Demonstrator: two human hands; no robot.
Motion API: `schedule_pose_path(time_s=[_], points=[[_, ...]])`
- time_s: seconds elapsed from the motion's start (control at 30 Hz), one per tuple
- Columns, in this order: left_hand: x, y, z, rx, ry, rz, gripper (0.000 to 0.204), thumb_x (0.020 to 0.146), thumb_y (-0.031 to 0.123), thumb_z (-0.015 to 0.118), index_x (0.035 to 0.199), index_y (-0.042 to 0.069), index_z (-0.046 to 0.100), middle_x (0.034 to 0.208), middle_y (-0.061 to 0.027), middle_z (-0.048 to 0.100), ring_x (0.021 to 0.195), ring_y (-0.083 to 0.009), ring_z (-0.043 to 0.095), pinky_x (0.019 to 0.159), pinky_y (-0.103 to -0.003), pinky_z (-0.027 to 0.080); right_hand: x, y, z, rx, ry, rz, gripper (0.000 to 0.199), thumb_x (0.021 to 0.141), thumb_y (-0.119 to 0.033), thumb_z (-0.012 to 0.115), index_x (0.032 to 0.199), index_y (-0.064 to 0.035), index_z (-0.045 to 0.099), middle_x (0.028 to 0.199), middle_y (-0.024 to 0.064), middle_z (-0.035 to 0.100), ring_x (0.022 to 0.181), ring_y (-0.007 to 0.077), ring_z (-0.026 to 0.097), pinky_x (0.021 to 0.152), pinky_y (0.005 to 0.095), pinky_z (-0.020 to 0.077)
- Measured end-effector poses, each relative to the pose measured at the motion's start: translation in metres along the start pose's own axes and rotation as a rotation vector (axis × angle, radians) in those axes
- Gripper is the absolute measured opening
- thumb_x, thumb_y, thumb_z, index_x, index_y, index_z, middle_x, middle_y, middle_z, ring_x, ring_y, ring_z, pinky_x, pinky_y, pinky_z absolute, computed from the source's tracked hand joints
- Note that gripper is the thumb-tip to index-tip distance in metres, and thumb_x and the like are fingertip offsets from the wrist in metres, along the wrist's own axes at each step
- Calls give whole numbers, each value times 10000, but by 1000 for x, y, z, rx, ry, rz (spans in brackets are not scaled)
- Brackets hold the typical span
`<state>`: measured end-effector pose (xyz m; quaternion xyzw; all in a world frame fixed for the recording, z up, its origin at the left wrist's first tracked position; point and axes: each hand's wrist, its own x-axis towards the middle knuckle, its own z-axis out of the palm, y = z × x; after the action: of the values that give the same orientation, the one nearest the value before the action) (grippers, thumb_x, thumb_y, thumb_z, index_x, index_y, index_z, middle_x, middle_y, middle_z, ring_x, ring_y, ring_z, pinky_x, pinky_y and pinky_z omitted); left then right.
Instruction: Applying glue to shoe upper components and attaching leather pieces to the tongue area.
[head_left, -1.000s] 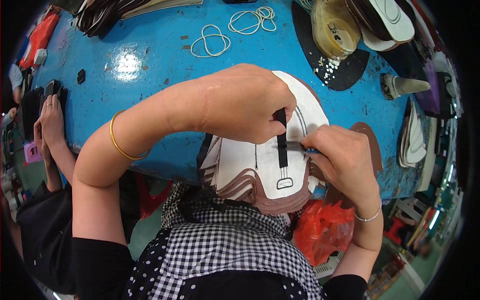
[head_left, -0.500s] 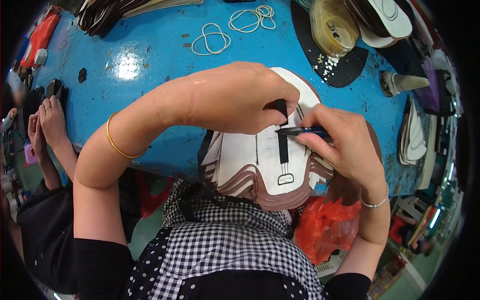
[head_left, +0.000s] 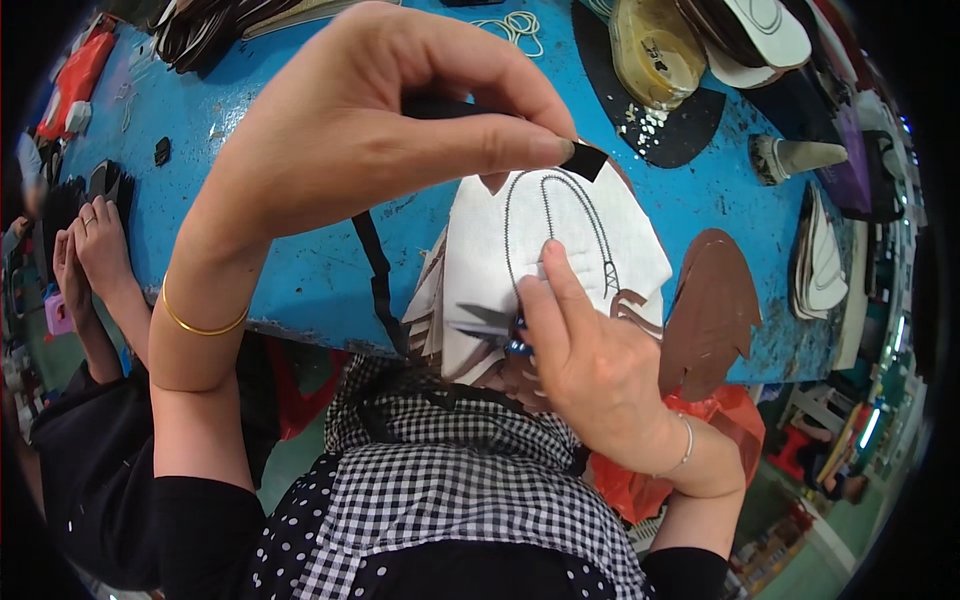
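My left hand (head_left: 370, 130) is raised over the work, with thumb and forefinger pinched on a black strip (head_left: 589, 161). The strip's short end sticks out past the fingertips, and a longer length hangs down on the left. My right hand (head_left: 610, 375) has two fingers stretched onto the top of a stack of white pieces (head_left: 475, 230) with brown edges. Black stitched curves run over the top piece. Small blue-handled snips (head_left: 492, 322) are tucked in the right hand, blades toward the left. A brown piece (head_left: 705, 310) lies right of the stack.
A blue table (head_left: 300, 300) bears a yellowish tub (head_left: 655, 55) on a black sheet, a cone-shaped object (head_left: 795, 160) and more stacked white pieces (head_left: 822, 260). A red plastic bag (head_left: 725, 410) hangs at the front edge. Another person's hands (head_left: 100, 250) work at the left.
My left hand has risen and moved away from the stack with the black strip. My right hand has moved down and left, snips turned aside. A different stitched white piece now shows on top.
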<state>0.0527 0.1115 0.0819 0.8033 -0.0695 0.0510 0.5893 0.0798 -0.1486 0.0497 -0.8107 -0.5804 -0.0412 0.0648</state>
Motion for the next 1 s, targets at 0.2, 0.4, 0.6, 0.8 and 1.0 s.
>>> schedule_pose_path(time_s=[0.2,0.4,0.6,0.8,1.0], points=[[-3,3,12,-281,-37,-77,142,876,59,774,929,-11,663,791,-25,665,685,-50,636,618,-167,506,-33,75,5,1533,127,751,248,983,-106,600,1193,26,603,1086,52,685,919,110,633,769,237,500],[8,7,31,-60,-134,65,134,857,50,789,908,7,673,860,-4,664,774,-35,615,699,-168,500,-79,65,3,1512,440,744,383,1016,-184,530,1326,40,520,1283,147,623,1141,232,639,948,332,521],[9,15,34,-332,83,222,154,867,119,770,911,31,652,849,-37,640,739,-88,572,675,-224,465,-25,28,-9,815,1,416,161,948,-69,636,1080,23,642,713,93,683,574,190,651,569,286,510],[-23,2,40,26,-455,-89,123,814,58,795,895,24,709,902,-92,755,785,-180,711,661,-282,537,-40,42,14,1264,75,660,286,1008,-195,606,1176,34,629,995,57,681,888,88,591,780,273,491],[-24,-8,47,55,-494,-201,134,839,61,761,961,25,720,906,-80,758,773,-171,711,713,-282,547,-112,80,9,2105,771,811,354,1059,-218,461,1347,-26,533,1330,91,604,1237,255,598,1062,453,502]])
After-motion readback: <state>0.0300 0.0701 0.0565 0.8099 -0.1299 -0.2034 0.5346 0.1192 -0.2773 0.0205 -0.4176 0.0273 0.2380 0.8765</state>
